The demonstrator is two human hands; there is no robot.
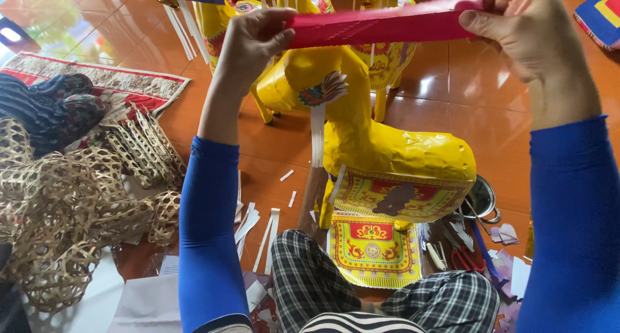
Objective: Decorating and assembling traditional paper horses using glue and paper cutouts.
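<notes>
A glossy reddish-brown tiled floor (pixel 465 107) carries everything here. On it stands a yellow paper horse figure (pixel 381 145) — a printed red-and-yellow patterned sheet (pixel 371 249) lies flat just beneath its body. To one side sits a heap of woven bamboo lattice frames (pixel 71 204), near a red-bordered patterned mat (pixel 116 84). White paper strips (pixel 266 233) lie scattered between the heap and the horse. Beside the horse's rear — a small metal pot (pixel 481 197) and red-handled scissors (pixel 466 259).

Daylight is glinting off a glossy reddish-brown tiled floor (pixel 452 94), where a patterned red mat (pixel 103 81) is lying beside a heap of woven bamboo frames (pixel 71 210) and scattered paper scraps (pixel 258 223).
</notes>
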